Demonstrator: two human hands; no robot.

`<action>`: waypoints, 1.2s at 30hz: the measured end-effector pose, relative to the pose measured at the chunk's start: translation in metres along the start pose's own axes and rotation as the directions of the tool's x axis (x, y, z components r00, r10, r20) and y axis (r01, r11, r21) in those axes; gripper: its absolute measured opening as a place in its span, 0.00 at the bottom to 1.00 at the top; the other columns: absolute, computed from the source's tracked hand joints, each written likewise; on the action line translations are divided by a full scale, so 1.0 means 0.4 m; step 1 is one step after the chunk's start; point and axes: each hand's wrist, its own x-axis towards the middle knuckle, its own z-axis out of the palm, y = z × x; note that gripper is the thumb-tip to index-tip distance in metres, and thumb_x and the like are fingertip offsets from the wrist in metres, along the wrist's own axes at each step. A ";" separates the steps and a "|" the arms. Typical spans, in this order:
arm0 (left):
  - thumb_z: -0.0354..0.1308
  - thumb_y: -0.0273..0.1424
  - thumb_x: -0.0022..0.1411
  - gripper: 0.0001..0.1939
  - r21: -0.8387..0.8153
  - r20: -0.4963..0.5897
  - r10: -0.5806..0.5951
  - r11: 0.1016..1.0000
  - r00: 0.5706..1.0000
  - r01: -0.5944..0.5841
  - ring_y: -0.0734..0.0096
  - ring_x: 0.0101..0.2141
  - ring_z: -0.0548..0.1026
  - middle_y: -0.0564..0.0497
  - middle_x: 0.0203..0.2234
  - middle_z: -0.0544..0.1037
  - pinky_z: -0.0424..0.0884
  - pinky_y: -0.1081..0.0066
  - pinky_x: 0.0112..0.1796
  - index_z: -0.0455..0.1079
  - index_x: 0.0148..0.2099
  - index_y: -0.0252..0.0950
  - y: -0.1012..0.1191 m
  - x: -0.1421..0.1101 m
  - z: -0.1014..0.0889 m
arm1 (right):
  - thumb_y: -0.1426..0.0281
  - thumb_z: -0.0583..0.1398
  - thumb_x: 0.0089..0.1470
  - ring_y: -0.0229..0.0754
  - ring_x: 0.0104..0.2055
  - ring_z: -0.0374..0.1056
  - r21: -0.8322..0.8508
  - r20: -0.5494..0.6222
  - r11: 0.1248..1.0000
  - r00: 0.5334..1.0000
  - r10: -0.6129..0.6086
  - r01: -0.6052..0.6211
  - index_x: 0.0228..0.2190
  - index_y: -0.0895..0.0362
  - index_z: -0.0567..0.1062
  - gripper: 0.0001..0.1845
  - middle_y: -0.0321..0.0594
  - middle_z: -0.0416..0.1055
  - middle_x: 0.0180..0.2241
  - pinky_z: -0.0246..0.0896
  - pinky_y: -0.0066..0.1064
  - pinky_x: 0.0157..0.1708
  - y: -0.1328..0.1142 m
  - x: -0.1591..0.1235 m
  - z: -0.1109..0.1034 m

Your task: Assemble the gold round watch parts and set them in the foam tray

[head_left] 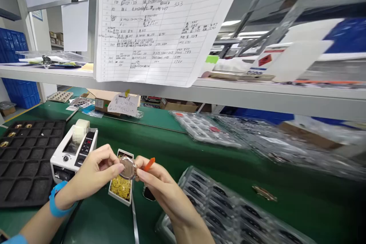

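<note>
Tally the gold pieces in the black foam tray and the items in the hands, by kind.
Gold pieces in the black foam tray: 4
Round metal case between the left hand and right hand: 1
Orange tool: 1
Total: 6

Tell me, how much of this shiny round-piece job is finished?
Done: small round gold pieces sit in a black foam tray. In hand: the left hand pinches a round metal-rimmed disc, the right hand an orange-tipped tool. Still left: dark pieces fill clear plastic trays.

Left hand [95, 169] and right hand [162, 190]: held close together, fingers curled inward, each apparently pinched shut.
</note>
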 end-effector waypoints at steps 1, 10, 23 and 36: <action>0.55 0.35 0.61 0.12 -0.009 0.001 -0.002 1.000 1.000 0.002 0.75 0.26 0.57 0.56 0.26 0.60 0.53 0.71 0.27 0.63 0.27 0.35 -0.002 0.001 0.000 | 0.54 0.63 0.49 0.36 0.29 0.52 -0.003 -0.001 1.000 1.000 -0.003 0.003 0.23 0.55 0.68 0.18 0.32 0.57 0.24 0.51 0.27 0.32 0.000 -0.001 0.000; 0.56 0.35 0.61 0.12 -0.027 -0.032 -0.013 1.000 0.999 0.012 0.75 0.26 0.58 0.56 0.25 0.60 0.54 0.71 0.26 0.63 0.27 0.36 -0.010 0.003 0.009 | 0.54 0.63 0.48 0.37 0.28 0.53 -0.033 -0.035 0.999 0.999 -0.006 0.005 0.22 0.55 0.69 0.18 0.33 0.57 0.23 0.52 0.28 0.31 -0.001 0.002 0.000; 0.54 0.29 0.59 0.10 0.347 -0.183 0.069 0.938 0.981 -0.001 0.76 0.23 0.59 0.57 0.24 0.60 0.55 0.73 0.25 0.61 0.25 0.37 -0.004 0.002 0.036 | 0.56 0.62 0.51 0.40 0.32 0.59 -0.078 -0.029 0.997 0.999 -0.023 0.021 0.23 0.54 0.70 0.15 0.35 0.62 0.25 0.58 0.30 0.37 0.008 0.003 0.001; 0.58 0.27 0.60 0.06 0.353 -0.101 0.414 0.865 0.904 -0.357 0.65 0.43 0.72 0.46 0.42 0.72 0.69 0.65 0.44 0.74 0.39 0.39 -0.019 -0.002 0.016 | 0.56 0.64 0.48 0.41 0.32 0.63 -0.024 -0.088 0.999 0.995 -0.038 0.036 0.22 0.55 0.72 0.16 0.35 0.65 0.25 0.61 0.30 0.36 0.019 0.000 0.010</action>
